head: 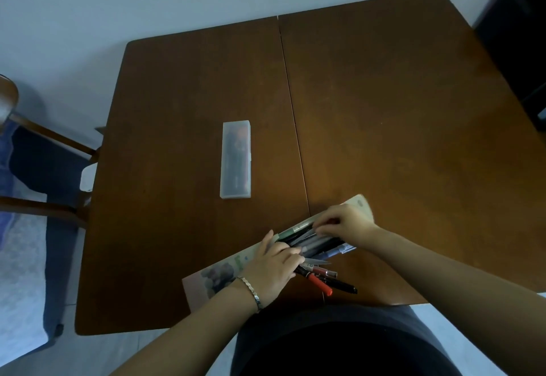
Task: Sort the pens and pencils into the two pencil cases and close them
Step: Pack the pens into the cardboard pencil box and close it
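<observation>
A translucent plastic pencil case point(236, 159) lies shut in the middle of the brown table point(384, 95), with dark and orange pens showing through it. Near the front edge lies an open printed fabric pencil case point(218, 276), set on a slant. My left hand point(273, 269) grips a bundle of pens point(322, 279) whose red and black ends stick out to the right. My right hand point(344, 223) rests on several pens point(313, 238) lying in the fabric case's opening, fingertips pinching them.
A wooden chair point(44, 151) with a blue cushion stands at the table's left side. A dark object point(517, 36) stands at the far right corner. A seam point(291, 104) runs down the tabletop.
</observation>
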`<state>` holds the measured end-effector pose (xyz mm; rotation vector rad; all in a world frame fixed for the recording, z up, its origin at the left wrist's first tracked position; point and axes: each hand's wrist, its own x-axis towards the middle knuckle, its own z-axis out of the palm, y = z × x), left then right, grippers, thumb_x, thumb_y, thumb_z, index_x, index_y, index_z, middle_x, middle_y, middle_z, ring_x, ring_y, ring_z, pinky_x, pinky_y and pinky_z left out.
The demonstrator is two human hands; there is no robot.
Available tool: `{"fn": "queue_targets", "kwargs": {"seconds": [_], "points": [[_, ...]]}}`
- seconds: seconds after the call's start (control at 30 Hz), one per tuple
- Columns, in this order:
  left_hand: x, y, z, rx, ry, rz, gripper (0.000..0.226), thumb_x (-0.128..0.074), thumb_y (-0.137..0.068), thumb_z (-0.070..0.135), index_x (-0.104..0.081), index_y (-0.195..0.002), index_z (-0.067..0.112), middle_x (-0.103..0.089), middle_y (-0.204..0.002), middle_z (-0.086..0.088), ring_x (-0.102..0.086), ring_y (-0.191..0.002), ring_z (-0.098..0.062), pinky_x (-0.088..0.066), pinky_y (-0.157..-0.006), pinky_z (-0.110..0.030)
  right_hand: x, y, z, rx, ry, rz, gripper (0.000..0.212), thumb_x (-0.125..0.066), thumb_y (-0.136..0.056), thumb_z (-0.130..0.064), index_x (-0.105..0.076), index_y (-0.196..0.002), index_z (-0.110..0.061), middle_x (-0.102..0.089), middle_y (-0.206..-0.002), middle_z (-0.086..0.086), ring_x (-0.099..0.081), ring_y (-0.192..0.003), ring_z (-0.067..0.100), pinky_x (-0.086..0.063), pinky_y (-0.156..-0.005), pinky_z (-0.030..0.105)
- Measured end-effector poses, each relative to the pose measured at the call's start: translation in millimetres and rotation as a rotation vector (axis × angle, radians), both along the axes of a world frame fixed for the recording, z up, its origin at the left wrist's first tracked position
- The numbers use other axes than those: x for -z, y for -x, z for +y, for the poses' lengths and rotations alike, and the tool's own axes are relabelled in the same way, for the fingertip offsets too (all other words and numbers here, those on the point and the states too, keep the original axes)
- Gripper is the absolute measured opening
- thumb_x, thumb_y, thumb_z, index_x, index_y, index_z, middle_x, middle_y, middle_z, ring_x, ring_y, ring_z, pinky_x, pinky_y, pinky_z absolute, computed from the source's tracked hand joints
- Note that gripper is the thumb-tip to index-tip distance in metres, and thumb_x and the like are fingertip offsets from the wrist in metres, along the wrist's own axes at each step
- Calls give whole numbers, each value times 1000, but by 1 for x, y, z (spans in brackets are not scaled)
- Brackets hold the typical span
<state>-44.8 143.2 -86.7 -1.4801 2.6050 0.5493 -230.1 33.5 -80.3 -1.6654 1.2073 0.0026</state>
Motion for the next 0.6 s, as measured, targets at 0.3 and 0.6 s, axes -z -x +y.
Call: {"fn": "queue_targets", "kwargs": {"seconds": [0.3, 0.6], "points": [[10, -3, 6, -6, 120, 54, 68, -91, -44, 29, -49, -97, 24, -73, -97, 10, -61, -92, -12, -51, -87, -45, -21, 13, -14, 728, -646, -672, 13, -42, -97, -5, -53, -89, -5, -72, -77, 10, -73, -67, 15, -60, -62, 24], [15, -2, 7, -73, 148, 80, 51, -92, -44, 24, -70, -90, 21, -73, -97, 9, -70, -88, -15, -46, -89, -45, -15, 13, -17, 185, -268, -89, 35, -43, -98, -13, -54, -128, -26, -47, -72, -3, -40, -58, 11, -38, -48, 20]]}}
